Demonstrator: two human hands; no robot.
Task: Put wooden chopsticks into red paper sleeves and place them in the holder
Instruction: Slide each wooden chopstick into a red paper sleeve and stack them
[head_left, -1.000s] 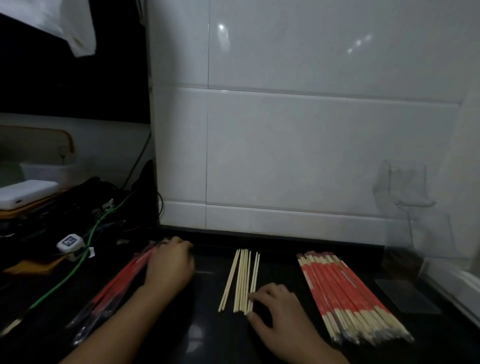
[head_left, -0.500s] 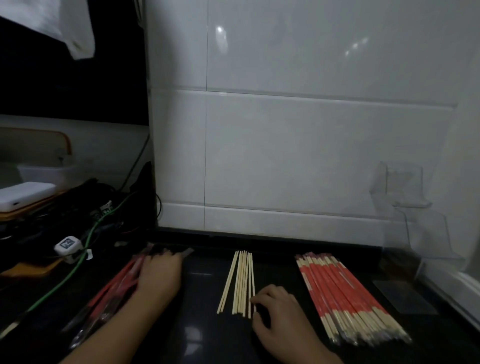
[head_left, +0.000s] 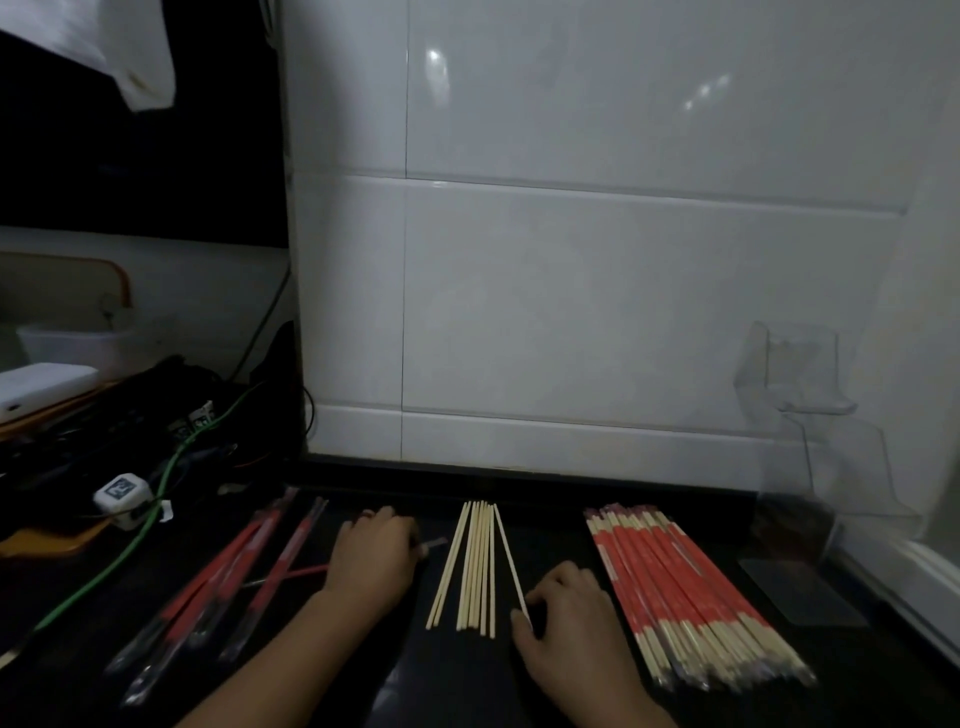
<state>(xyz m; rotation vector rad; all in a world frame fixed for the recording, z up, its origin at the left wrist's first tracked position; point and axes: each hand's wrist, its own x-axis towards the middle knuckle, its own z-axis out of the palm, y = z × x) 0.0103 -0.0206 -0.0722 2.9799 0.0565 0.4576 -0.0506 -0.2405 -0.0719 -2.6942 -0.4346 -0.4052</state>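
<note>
We reach both forearms in from the bottom edge over the dark counter (head_left: 519, 488). Our left hand (head_left: 371, 558) lies palm down, knuckles up, fingers bent toward the wall. A red paper sleeve (head_left: 306, 571) runs out from under it to the left, and a pale tip shows just past its right side. We cannot tell whether the fingers pinch that sleeve or only press on it. More red sleeves in clear wrap (head_left: 228, 571) lie slanted just left of the hand.

Our right hand (head_left: 569, 618) sits lower and to the right, fingers curled, thumb and forefinger closed on the near end of one bare chopstick (head_left: 506, 556). That stick angles away from the rest, its far end close to the row and its near end pulled rightward. The remaining loose wooden chopsticks (head_left: 475, 566) lie side by side between our two hands, pointing at the tiled wall (head_left: 571, 312).

Right of our right hand lies a big bundle of sleeved chopsticks (head_left: 685, 592), red bands across the middle, bare tips toward us. The clear holder (head_left: 810, 410) stands against the wall at the far right, well apart from both hands.
</note>
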